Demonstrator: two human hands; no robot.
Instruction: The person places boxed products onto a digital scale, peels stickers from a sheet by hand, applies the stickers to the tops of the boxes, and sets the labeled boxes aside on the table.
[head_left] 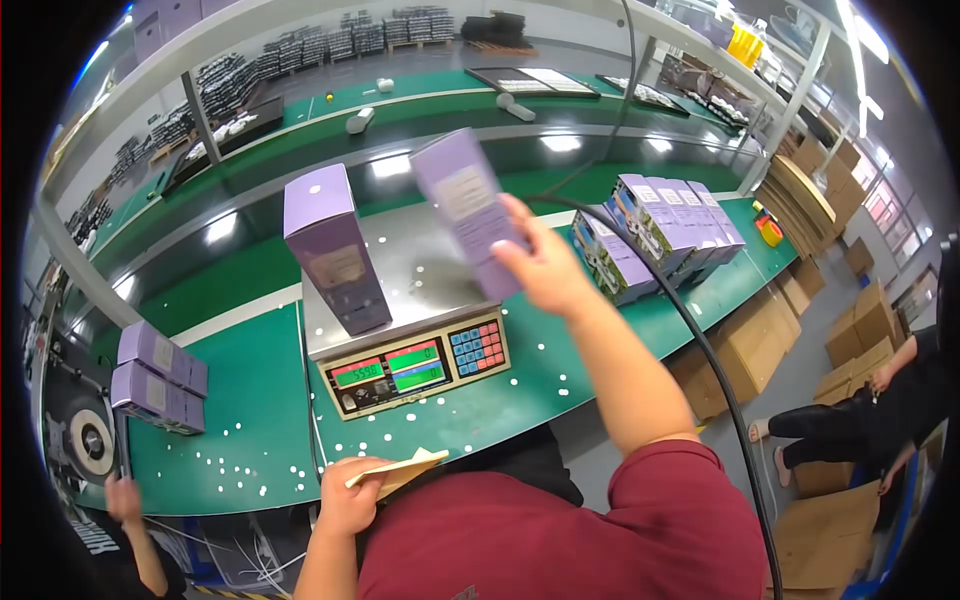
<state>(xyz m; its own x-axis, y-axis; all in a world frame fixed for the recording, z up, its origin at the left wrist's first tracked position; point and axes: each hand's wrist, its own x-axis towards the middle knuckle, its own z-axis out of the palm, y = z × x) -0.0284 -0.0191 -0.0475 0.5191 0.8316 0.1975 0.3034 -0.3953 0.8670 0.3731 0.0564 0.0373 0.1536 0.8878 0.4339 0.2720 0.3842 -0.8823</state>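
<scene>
My right hand (540, 262) grips a purple box (465, 200), slightly blurred, tilted over the right side of the scale's metal plate (420, 275). On the plate's left side another purple box (335, 250) stands upright with a white dot on top. The digital scale (415, 368) shows lit green displays and a keypad. My left hand (350, 492) is closed on a pale yellow sheet (405, 472) near the table's front edge, below the scale.
Several purple boxes (685, 220) stand in a row at right; more purple boxes (160, 378) sit at left. White dots are scattered over the green table (500, 425). A black cable (715, 360) hangs at right. People stand at lower left and far right.
</scene>
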